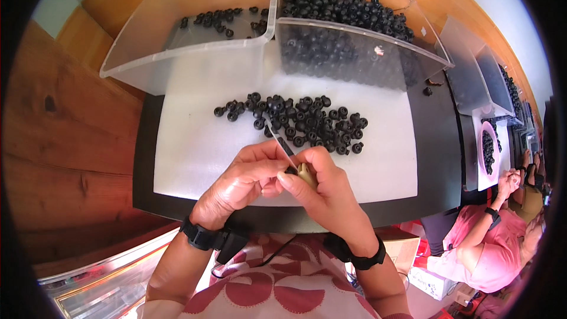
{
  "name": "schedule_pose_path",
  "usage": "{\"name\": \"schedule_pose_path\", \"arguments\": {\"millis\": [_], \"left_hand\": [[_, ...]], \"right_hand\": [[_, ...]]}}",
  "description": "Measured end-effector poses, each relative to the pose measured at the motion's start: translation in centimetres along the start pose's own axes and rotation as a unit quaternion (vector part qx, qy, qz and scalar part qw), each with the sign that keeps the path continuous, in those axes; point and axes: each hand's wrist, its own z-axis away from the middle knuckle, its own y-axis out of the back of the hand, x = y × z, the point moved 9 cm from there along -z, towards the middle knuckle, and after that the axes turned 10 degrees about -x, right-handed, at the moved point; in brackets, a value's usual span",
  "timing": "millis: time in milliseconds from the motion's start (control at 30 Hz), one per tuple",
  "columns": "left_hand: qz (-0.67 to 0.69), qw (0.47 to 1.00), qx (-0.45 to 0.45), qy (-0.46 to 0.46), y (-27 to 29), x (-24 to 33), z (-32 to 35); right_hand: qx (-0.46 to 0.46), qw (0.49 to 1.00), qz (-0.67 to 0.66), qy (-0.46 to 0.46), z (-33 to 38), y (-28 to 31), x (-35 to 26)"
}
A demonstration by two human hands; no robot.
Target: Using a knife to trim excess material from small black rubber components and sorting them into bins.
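Close together over the near part of a white mat [195, 153], my two hands meet. My right hand [328, 192] is closed round the pale yellow handle of a knife [305, 174], whose long thin blade points away and to the left. Between the fingertips of my left hand [239, 183] is a small black round part [290, 171], mostly hidden by the fingers and close to the base of the blade. Just beyond the hands, a loose pile of black knobbed parts [307, 119] lies on the mat; the blade's tip reaches over its near edge.
A clear plastic bin [147, 53] at the back left holds some black parts; another clear bin [366, 47] beside it is heaped with them. To the right, a person in pink [484, 248] works by a pink basin [482, 147] of black parts. A wooden surface [82, 130] stands left.
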Motion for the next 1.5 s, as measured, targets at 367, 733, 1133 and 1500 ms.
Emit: {"name": "schedule_pose_path", "arguments": {"millis": [367, 733, 1133, 1500], "left_hand": [[-0.018, 0.997, -0.068, 0.008, -2.4, 1.2, 1.0], [-0.133, 0.922, 0.110, -0.347, 0.5, 17.7, 6.1], [-0.242, 0.887, 0.181, -0.349, 1.3, 19.4, 8.2], [-0.597, 0.742, 0.304, -0.034, 6.6, 11.9, 4.8]], "right_hand": [[0.006, 0.995, -0.104, 0.008, 0.5, 0.1, 0.2], [0.075, 0.992, -0.103, 0.002, 2.4, 2.0, -0.1], [0.094, 0.993, -0.068, 0.007, 3.9, 2.6, -0.3], [0.067, 0.995, -0.069, 0.003, 3.7, 1.8, -0.3]]}}
